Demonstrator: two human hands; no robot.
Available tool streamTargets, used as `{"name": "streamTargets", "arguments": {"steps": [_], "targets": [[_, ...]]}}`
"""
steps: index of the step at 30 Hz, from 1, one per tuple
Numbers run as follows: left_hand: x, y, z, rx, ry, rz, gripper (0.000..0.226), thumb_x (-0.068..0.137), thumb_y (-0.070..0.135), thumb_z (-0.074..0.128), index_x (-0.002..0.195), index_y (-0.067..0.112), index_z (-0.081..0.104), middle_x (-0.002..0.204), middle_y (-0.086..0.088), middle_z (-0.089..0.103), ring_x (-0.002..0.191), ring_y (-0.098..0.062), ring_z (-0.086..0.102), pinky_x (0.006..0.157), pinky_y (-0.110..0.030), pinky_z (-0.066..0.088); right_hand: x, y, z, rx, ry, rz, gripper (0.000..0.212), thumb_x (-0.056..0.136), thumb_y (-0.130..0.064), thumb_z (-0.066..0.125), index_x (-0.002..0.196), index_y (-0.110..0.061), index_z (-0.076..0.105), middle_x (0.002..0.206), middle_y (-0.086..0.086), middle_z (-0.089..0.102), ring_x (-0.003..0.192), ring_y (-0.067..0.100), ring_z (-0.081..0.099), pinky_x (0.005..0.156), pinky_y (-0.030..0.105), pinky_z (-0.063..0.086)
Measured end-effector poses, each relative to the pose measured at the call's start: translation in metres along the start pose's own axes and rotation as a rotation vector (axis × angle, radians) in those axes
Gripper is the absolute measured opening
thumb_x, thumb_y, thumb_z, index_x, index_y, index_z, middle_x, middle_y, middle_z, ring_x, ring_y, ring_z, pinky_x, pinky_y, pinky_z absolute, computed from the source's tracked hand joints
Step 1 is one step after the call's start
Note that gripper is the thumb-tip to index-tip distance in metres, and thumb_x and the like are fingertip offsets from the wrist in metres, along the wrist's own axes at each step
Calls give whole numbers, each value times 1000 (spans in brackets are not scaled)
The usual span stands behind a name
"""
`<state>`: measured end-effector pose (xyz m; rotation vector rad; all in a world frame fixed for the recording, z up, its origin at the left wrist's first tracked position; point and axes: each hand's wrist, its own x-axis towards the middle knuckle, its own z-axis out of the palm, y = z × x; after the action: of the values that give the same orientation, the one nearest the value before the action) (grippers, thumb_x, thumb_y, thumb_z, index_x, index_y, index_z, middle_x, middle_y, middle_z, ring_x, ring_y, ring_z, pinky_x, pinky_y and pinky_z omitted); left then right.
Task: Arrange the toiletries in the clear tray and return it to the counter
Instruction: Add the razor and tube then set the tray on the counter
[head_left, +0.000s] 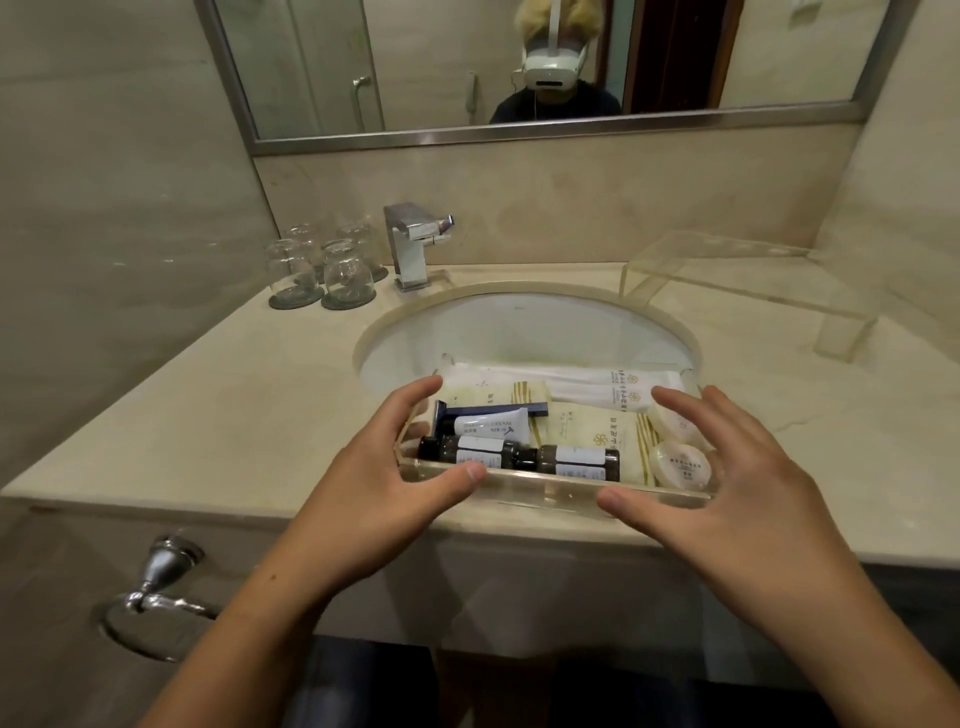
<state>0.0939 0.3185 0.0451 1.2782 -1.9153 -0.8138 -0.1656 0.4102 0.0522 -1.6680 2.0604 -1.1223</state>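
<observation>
Two bare forearms, sleeveless; white headset (549, 65) and dark top in mirror reflection.

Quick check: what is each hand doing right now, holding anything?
Left hand: open, fingers curled around the left end of the clear tray; firm grip cannot be told.
Right hand: open, fingers spread at the tray's right end, holding nothing.

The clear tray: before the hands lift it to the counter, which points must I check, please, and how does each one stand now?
1. Left hand on the clear tray: ok, thumb on the front wall.
2. Right hand gripping: not ok, fingers spread, apparently not closed.
3. Two dark bottles lying inside: ok.
4. Round soaps inside: ok.
5. Tray support: not ok, it sits partly over the sink.
6. Tray underside: cannot tell.
</observation>
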Motion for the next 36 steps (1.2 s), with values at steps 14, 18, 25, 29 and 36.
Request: {"name": "streamTargets", "arguments": {"steps": [14,18,25,29,36], "targets": [[143,56,86,-88,-194,59,64,90,42,75,147,43,45,157,6,48,136,-13,52,111,-40,46,57,55,-35,-32,232,126,78,70,-44,90,140,-43,55,168,-5,26,145,14,37,107,17,21],[176,60,108,-89,-243,46,66,89,41,76,148,40,45,158,5,47,136,-15,53,109,-41,48,73,65,-40,-8,236,179,76,72,-39,89,140,-40,56,168,-4,25,135,9,43,105,14,21],[212,60,129,-96,-276,57,63,89,39,77,146,40,48,150,10,53,135,-12,54,102,-29,46,94,76,-42,-7,234,228,73,75,-39,87,140,-42,54,168,-7,20,148,13,33,111,19,21],[226,60,136,-107,-300,53,62,89,39,78,144,40,50,149,11,55,136,-13,55,110,-38,48,104,82,-38,-32,262,247,69,76,-41,87,138,-42,56,167,-5,22,153,19,29,122,32,26],[241,61,144,-91,-282,85,56,90,38,76,141,44,52,135,18,58,124,-7,58,101,-29,50,110,92,-39,-90,209,274,63,80,-50,80,138,-47,55,168,-4,20,159,23,15,126,50,25]]}}
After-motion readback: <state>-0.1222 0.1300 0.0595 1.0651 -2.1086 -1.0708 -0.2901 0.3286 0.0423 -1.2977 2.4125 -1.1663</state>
